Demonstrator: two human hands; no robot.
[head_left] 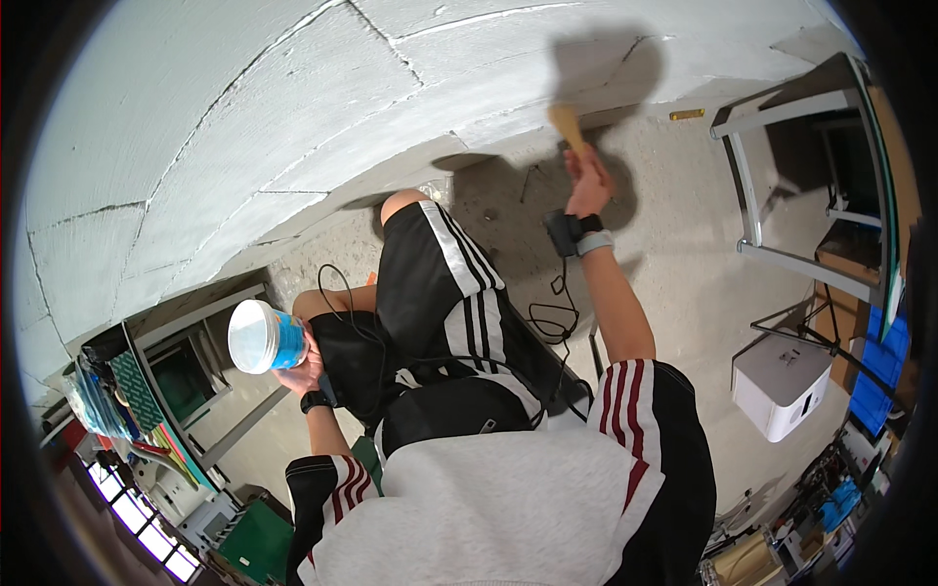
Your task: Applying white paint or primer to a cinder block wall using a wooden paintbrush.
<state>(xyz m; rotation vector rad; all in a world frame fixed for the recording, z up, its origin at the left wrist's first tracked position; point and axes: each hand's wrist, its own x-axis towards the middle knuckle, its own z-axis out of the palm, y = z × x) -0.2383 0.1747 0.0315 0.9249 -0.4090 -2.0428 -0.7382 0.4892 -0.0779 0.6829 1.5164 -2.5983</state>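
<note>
My left hand (301,363) is closed around a white plastic tub (253,337) with a white lid and a blue label, tilted sideways by my left knee. My right hand (589,183) reaches forward toward the foot of the white block wall (293,107), closed on a tan, flared hand tool (565,127). Motion blurs this tool, so its exact kind does not show. Its wide end points at the wall, and I cannot tell whether it touches. Shadows of the hand and tool fall on the wall and floor. Dark joints run between the wall's blocks.
On the right stand a metal-legged table (747,186) and a white box-shaped device (782,386). A small yellow level (687,114) lies by the wall's foot. Black cable (552,327) loops beside my legs. Another table frame (244,425) and a green box (256,542) are at left.
</note>
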